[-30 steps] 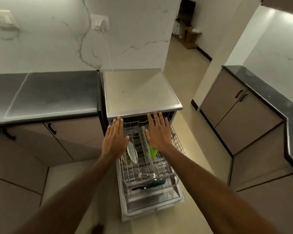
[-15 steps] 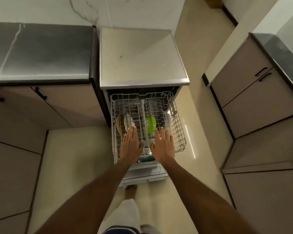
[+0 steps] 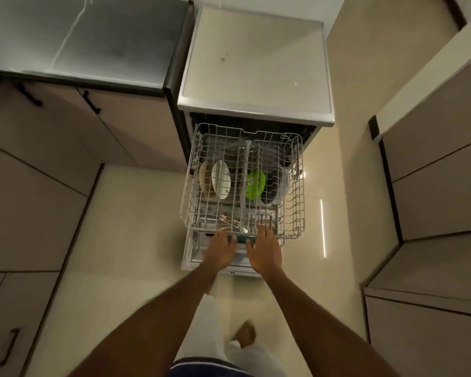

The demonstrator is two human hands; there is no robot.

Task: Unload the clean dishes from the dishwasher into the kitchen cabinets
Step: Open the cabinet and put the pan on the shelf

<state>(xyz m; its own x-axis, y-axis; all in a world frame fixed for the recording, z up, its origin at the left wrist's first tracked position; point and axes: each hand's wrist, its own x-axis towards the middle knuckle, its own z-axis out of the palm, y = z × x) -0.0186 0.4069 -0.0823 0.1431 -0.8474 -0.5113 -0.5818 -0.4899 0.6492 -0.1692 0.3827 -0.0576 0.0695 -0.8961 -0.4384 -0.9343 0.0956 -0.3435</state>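
We were at the very start of the unloading: the wire rack (image 3: 245, 183) stood drawn out of the dishwasher (image 3: 256, 77), over the lowered door (image 3: 193, 259), and nothing had been taken out yet, as far as we could judge. Our left hand (image 3: 220, 250) and our right hand (image 3: 265, 250) were both at the near rim of the rack. The fingers of the left hand curled over the front wire. Those of the right hand lay straighter and touched the rim; we could not tell if they gripped it.

The dishes were in the middle of the rack. On the left side stood a white plate (image 3: 221, 183) on its edge, with a second plate just beside it further to the left. Right of the centre bar stood a green lid or bowl (image 3: 254, 185), also on edge, and a dark bowl (image 3: 273, 187) just right of it. The plates faced left and right, so their rims ran from near to far. Some cutlery (image 3: 230, 223) lay flat at the near end, with the long axis mostly left to right.

In our judgement, the next move called for letting go of the rim and taking a plate by its upper edge, lifting it straight up between the wires. The cabinets (image 3: 74, 123) were on the left and on the right of us.
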